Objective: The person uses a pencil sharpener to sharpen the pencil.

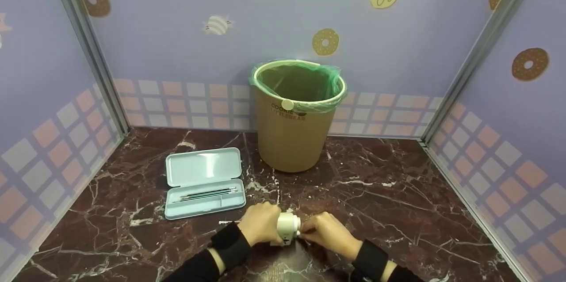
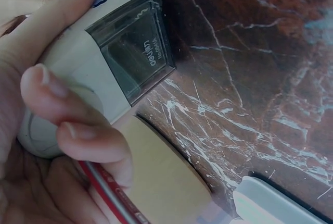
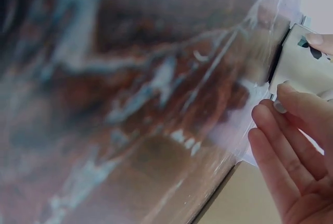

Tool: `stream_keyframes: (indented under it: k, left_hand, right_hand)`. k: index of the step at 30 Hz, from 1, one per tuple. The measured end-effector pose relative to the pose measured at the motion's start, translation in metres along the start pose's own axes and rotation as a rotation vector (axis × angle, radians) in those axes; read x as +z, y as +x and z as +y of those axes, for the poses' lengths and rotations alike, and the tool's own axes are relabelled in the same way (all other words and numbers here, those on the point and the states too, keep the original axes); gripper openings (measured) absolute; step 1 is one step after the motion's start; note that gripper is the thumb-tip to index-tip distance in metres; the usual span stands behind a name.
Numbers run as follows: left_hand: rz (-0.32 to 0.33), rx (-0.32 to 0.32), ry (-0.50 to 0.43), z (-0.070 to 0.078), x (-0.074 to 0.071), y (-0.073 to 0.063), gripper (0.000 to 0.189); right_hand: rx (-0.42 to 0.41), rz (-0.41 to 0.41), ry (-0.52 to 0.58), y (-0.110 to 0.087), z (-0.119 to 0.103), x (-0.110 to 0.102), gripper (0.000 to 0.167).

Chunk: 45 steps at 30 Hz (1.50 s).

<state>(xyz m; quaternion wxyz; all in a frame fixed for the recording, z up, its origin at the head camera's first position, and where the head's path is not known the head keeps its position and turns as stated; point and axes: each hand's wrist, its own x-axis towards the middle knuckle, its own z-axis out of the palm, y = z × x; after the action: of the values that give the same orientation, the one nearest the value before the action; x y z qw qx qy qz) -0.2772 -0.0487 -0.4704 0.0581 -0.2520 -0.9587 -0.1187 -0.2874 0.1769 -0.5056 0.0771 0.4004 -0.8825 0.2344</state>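
My left hand [image 1: 261, 222] grips a white crank pencil sharpener [image 1: 286, 228], thumb on one side. Its clear dark shavings box [image 2: 138, 52] shows in the left wrist view. A red and dark striped pencil [image 2: 112, 193] runs beneath that hand's curled fingers; its far end is hidden by them. In the head view a pencil end sticks out left of the hand. My right hand [image 1: 328, 231] pinches the small white crank knob [image 3: 280, 107] at the sharpener's right end, between thumb and index finger, other fingers loosely bent.
Left of my hands lies an open light-blue pencil case [image 1: 205, 215] with several pencils [image 1: 210, 193] in its tray. A tan bin [image 1: 292, 140] with a green liner stands behind, against the back wall. Patterned panels bound the marbled tabletop [image 1: 389, 211] on both sides.
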Motion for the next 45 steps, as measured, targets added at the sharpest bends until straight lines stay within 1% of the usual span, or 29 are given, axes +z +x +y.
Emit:
stream_keyframes:
  k: [3,7,13,18,20,22,27,30,33,37,40,45]
  left_hand:
    - [0.011,0.003,0.002,0.0,0.0,-0.001,0.042]
    - [0.02,0.004,0.013,0.0,-0.001,-0.003,0.044]
    - [0.011,-0.021,0.004,0.001,-0.003,-0.003,0.044]
    - [-0.004,-0.043,0.001,0.003,-0.004,-0.001,0.044]
    - [-0.003,-0.048,0.002,0.003,-0.004,-0.001,0.044]
    - [-0.003,-0.051,0.003,0.002,-0.004,-0.001,0.044]
    - [0.002,-0.051,0.008,0.002,-0.003,-0.001,0.046]
    - [0.005,-0.049,0.017,0.002,-0.002,0.0,0.046]
    - [0.001,-0.051,0.021,0.002,-0.002,0.0,0.046]
    - [-0.005,-0.049,0.01,0.002,-0.003,0.0,0.044]
    - [-0.008,-0.045,0.003,0.003,-0.003,0.0,0.043]
    - [-0.019,-0.048,0.003,0.003,-0.003,0.0,0.044]
  right_hand:
    - [-0.014,-0.002,-0.001,0.0,0.0,0.0,0.004]
    - [-0.019,-0.022,0.033,-0.002,-0.002,0.0,0.005]
    - [-0.037,-0.029,0.08,-0.005,-0.003,-0.001,0.009]
    - [-0.105,-0.009,0.115,-0.009,-0.004,-0.002,0.006]
    - [-0.133,0.002,0.112,-0.011,-0.005,-0.003,0.006]
    - [-0.145,0.01,0.104,-0.012,-0.006,-0.004,0.006]
    - [-0.133,0.009,0.109,-0.015,-0.009,-0.006,0.008]
    - [-0.139,0.008,0.114,-0.017,-0.01,-0.008,0.008]
    - [-0.173,0.024,0.096,-0.019,-0.01,-0.008,0.009]
    - [-0.215,0.068,0.073,-0.021,-0.011,-0.009,0.011]
    - [-0.237,0.092,0.074,-0.023,-0.012,-0.01,0.013]
    - [-0.278,0.1,0.057,-0.024,-0.015,-0.014,0.015]
